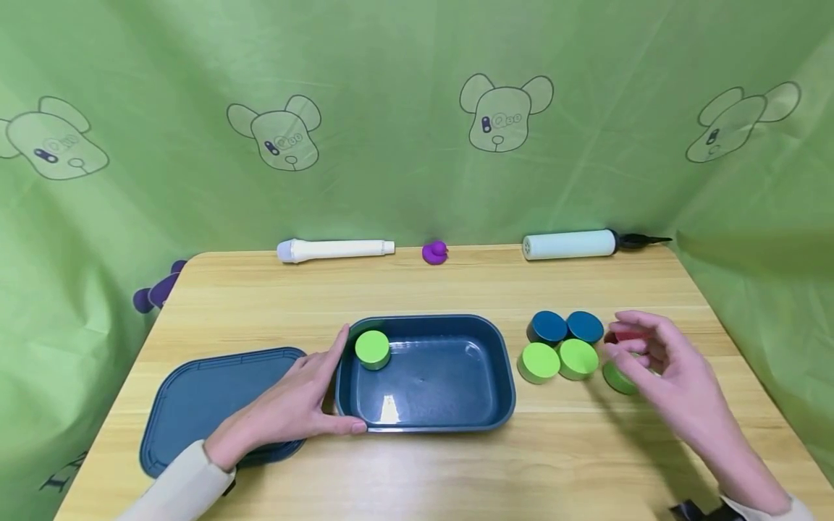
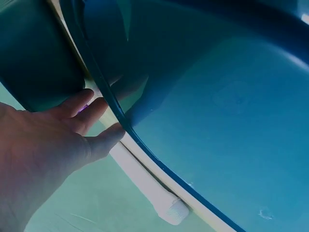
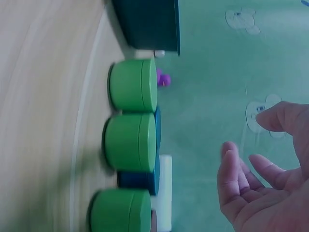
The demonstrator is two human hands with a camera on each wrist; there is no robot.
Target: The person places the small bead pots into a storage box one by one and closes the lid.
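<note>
A deep blue rectangular box [image 1: 423, 383] sits mid-table, with one green cylinder [image 1: 373, 349] inside its back left corner. My left hand [image 1: 296, 401] rests along the box's left end, fingers extended against the outside of the rim [image 2: 145, 152] and thumb at the front left corner. Over on the right, my right hand [image 1: 674, 369] hovers with loosely bent fingers and nothing between them. Partly hidden beneath it are a green cylinder [image 1: 617, 380] and a red one [image 1: 628, 336]. Two more green cylinders [image 3: 130, 142] stand beside them, in front of two dark blue cylinders [image 1: 547, 328].
The flat blue lid [image 1: 215, 398] lies left of the box, partly under my left forearm. Along the back edge are a white toy microphone [image 1: 339, 250], a purple duck [image 1: 434, 252] and a pale hand pump [image 1: 570, 244] with a black nozzle. Green curtain surrounds the table.
</note>
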